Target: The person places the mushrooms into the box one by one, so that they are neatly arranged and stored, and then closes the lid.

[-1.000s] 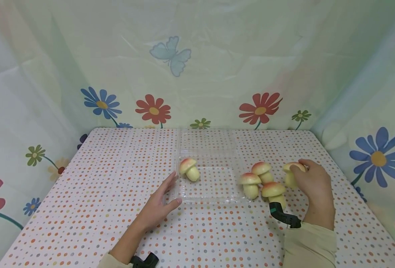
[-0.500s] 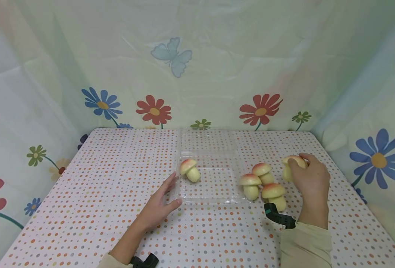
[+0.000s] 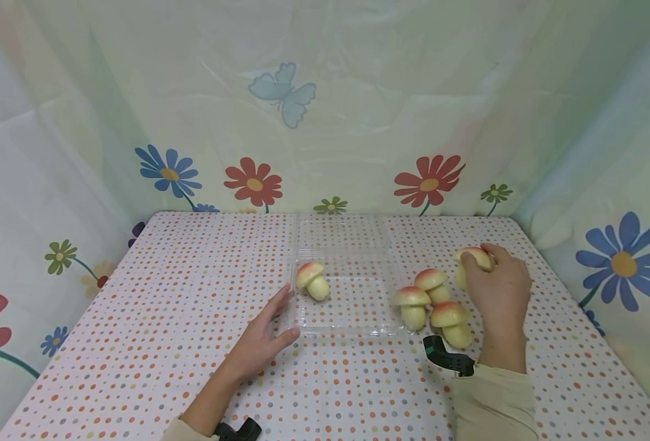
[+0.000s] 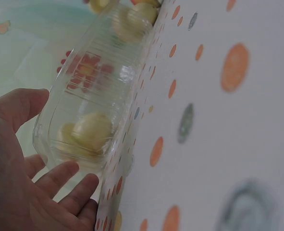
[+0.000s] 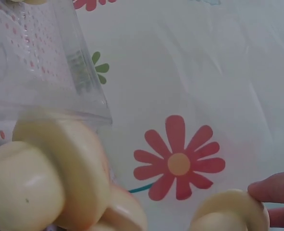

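Note:
A clear plastic tray (image 3: pixel 347 327) lies mid-table with one toy mushroom (image 3: pixel 311 280) in its left part. My left hand (image 3: pixel 264 334) rests open against the tray's front-left corner (image 4: pixel 60 144), fingers straight. My right hand (image 3: pixel 496 285) grips another mushroom (image 3: pixel 470 257) by its cap, lifted slightly above the cloth; its pale cap (image 5: pixel 230 211) shows under a fingertip (image 5: pixel 274 187) in the right wrist view. Three more mushrooms (image 3: pixel 413 304), (image 3: pixel 433 283), (image 3: pixel 450 321) stand in a cluster right of the tray, beside my right hand.
The table carries a dotted cloth (image 3: pixel 193 294). The tray's clear lid (image 3: pixel 341 231) lies open behind it. Flower-print sheeting (image 3: pixel 325 122) walls in the back and both sides.
My right hand has raised its mushroom off the cloth and carried it a little left and away from me. The left hand and tray have stayed put.

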Available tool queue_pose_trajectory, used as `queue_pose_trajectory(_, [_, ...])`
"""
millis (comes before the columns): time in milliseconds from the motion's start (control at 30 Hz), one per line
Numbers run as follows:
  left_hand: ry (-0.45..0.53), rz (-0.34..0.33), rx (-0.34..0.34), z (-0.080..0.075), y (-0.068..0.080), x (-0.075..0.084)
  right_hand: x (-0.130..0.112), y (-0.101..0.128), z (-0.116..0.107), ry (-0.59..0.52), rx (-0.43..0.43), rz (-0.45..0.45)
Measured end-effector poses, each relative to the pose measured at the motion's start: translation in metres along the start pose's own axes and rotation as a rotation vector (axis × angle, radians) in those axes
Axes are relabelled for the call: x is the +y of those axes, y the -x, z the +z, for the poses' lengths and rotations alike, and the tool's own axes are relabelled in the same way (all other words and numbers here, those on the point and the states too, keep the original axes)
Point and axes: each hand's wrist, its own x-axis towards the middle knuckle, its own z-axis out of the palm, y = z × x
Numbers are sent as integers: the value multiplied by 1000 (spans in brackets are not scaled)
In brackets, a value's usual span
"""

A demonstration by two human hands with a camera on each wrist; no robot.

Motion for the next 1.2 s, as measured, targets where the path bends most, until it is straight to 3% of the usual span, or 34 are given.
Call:
queue_pose_trajectory(567, [-5, 8, 5, 0, 0, -1, -17, 7, 18, -25, 16, -204])
queue_pose_trajectory(833, [-11, 3, 10, 0, 0, 0, -23, 10, 24, -42, 21, -229])
queue_pose_trajectory(1200, [-3, 4, 5, -1, 1, 0, -32, 16, 34, -83, -38, -259])
